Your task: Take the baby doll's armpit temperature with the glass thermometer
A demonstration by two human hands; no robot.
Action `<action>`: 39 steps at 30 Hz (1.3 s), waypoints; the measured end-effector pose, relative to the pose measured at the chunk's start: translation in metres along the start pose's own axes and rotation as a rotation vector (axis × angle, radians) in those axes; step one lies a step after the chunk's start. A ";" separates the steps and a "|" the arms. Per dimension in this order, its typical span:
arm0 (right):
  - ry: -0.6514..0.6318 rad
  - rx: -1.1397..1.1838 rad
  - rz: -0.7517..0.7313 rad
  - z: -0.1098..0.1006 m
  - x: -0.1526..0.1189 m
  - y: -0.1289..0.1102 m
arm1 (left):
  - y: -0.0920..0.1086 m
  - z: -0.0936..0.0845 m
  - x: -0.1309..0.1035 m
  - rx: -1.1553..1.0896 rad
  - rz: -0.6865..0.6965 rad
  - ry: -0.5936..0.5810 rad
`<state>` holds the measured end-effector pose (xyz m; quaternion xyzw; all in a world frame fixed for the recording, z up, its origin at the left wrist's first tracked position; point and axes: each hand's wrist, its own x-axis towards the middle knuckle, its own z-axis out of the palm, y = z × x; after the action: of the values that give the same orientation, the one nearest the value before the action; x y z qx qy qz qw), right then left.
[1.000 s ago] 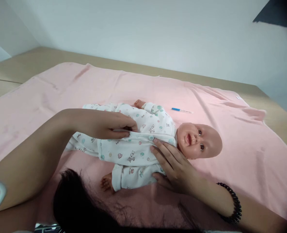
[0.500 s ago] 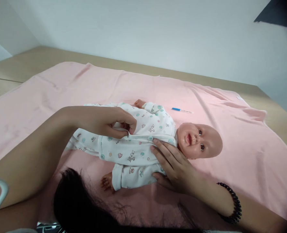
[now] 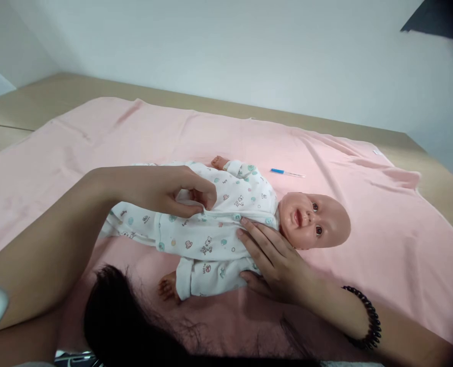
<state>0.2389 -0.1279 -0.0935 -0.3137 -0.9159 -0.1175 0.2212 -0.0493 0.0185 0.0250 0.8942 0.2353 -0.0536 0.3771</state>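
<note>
A baby doll (image 3: 314,219) lies on its back with its head to the right, dressed in a white printed jacket (image 3: 219,239) and matching trousers. My left hand (image 3: 176,191) is bent over the belly, thumb and fingers pinching the jacket's front edge beside the row of buttons. Fingers stretched out, my right hand (image 3: 274,257) lies flat on the chest and near shoulder, its fingertips by a button (image 3: 236,217). It grips nothing. Part of the doll's legs is hidden behind my left forearm.
Under the doll spreads a pink blanket (image 3: 364,214) on a wooden table (image 3: 73,86). A thermometer with a blue end (image 3: 278,171) lies beyond the doll's shoulder. Dark hair (image 3: 119,321) blocks the lower view. A pale wall (image 3: 226,51) rises behind the table.
Both hands keep nearly the same places on the jacket. The view has shifted very slightly; the doll and the thermometer have not moved on the blanket.
</note>
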 end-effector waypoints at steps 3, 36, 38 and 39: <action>-0.002 -0.005 0.001 -0.001 0.000 0.000 | 0.001 0.000 0.000 -0.005 0.025 -0.008; -0.004 -0.016 -0.003 -0.002 0.001 0.000 | -0.006 0.004 0.000 0.079 -0.118 -0.037; -0.010 -0.021 -0.003 -0.002 0.001 0.001 | -0.007 0.005 0.000 0.101 -0.126 -0.036; -0.012 -0.022 -0.004 -0.002 0.000 0.001 | -0.007 0.006 0.000 0.115 -0.127 -0.034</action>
<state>0.2397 -0.1277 -0.0916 -0.3151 -0.9164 -0.1261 0.2120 -0.0522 0.0187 0.0166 0.8966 0.2815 -0.1060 0.3249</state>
